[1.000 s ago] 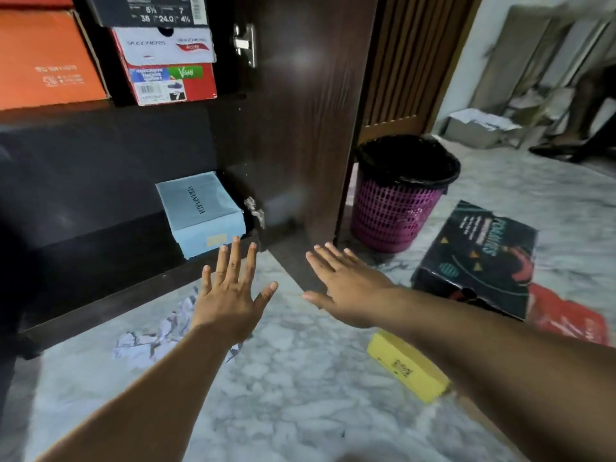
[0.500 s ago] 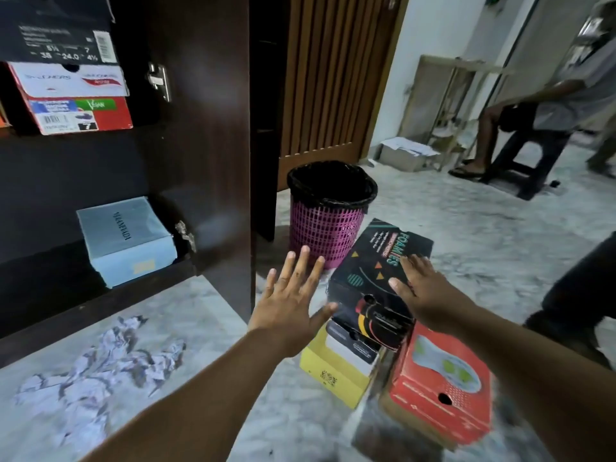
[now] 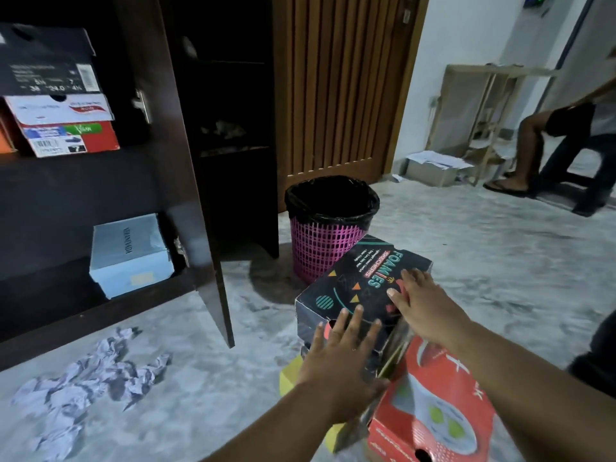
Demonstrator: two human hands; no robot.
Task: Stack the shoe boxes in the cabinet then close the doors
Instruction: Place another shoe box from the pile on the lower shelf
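Shoe boxes lay in a loose heap on the marble floor in front of me, just beside the pink wastebasket. On top sat the black Foamies box, with a red box tilted against its near right side and a yellow box peeking out beneath. My left hand was spread flat against the near end of the black box, fingers straight, gripping nothing. My right hand rested on the lid near the printed lettering, fingers likewise extended and relaxed rather than curled round anything. To the left stood the dark cabinet with its door swung open. A pale blue box sat on the bottom shelf, and three boxes were stacked on the shelf above: a black box over a white box over a red-and-green box. Crumpled paper lay on the floor before the cabinet.
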